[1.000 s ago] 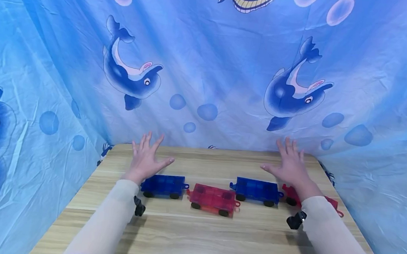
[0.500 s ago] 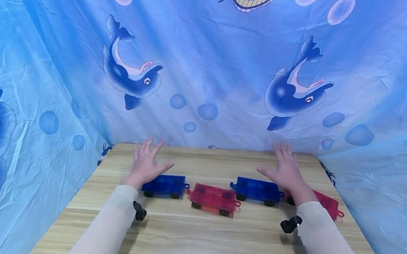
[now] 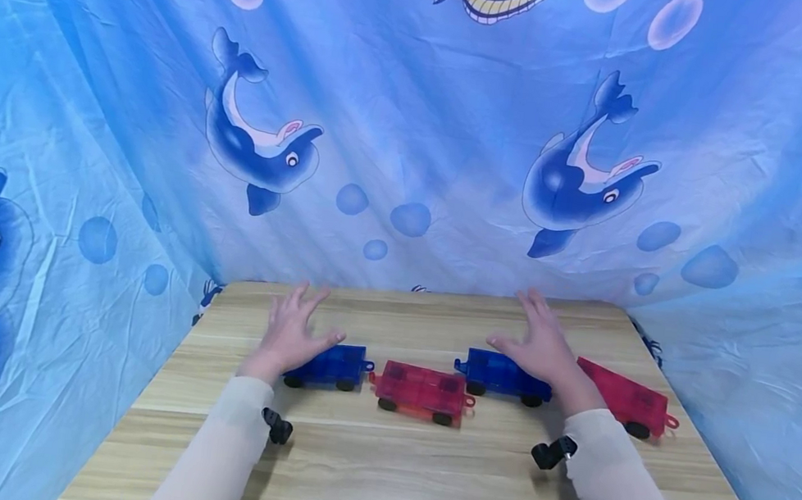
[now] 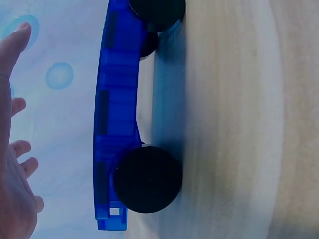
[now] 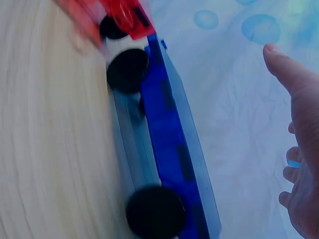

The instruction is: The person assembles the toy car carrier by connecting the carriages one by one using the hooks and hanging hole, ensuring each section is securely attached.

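My left hand [image 3: 289, 338], thumb and fingers spread, is raised over the left end of a translucent blue toy train car [image 3: 330, 366] and hides part of it. The left wrist view shows that blue car [image 4: 117, 94] on black wheels, apart from the fingers. My right hand [image 3: 537, 344] hovers spread above the right end of another blue car [image 3: 498, 372], holding nothing. Between them stands a translucent red car [image 3: 422, 390]. A second red car [image 3: 625, 399] sits at an angle on the right, its left end hidden by my right wrist.
The wooden table [image 3: 375, 478] carries the cars in a staggered row with hooks and loops at their ends. A blue curtain [image 3: 414, 136] printed with dolphins hangs behind the table and along both sides.
My right hand has moved left and nearer, from over the right red car to over the blue one. My left hand has drawn slightly nearer. The cars stay put.
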Demonstrator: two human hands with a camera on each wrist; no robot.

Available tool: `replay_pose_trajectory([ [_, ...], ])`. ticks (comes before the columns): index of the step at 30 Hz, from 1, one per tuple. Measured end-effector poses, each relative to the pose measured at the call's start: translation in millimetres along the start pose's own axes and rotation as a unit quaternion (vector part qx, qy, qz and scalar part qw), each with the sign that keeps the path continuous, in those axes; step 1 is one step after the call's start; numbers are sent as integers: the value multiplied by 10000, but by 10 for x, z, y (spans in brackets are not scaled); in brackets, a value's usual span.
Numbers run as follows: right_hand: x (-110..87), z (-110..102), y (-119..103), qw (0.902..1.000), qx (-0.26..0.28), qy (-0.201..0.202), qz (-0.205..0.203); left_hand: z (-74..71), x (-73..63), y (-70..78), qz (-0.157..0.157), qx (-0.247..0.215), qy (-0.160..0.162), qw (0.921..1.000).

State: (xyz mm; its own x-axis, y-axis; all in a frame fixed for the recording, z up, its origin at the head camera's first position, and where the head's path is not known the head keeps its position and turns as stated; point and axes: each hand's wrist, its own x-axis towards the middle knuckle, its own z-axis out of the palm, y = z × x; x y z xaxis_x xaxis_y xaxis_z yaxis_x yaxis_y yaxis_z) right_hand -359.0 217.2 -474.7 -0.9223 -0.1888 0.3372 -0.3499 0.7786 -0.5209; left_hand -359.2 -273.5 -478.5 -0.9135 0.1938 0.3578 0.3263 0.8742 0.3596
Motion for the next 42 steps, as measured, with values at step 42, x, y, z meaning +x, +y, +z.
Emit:
replay_pose_trajectory([
  [42,-264,531,-703,9914,771,-890,-575,135,-508,170,168,-1118,-498,9923],
])
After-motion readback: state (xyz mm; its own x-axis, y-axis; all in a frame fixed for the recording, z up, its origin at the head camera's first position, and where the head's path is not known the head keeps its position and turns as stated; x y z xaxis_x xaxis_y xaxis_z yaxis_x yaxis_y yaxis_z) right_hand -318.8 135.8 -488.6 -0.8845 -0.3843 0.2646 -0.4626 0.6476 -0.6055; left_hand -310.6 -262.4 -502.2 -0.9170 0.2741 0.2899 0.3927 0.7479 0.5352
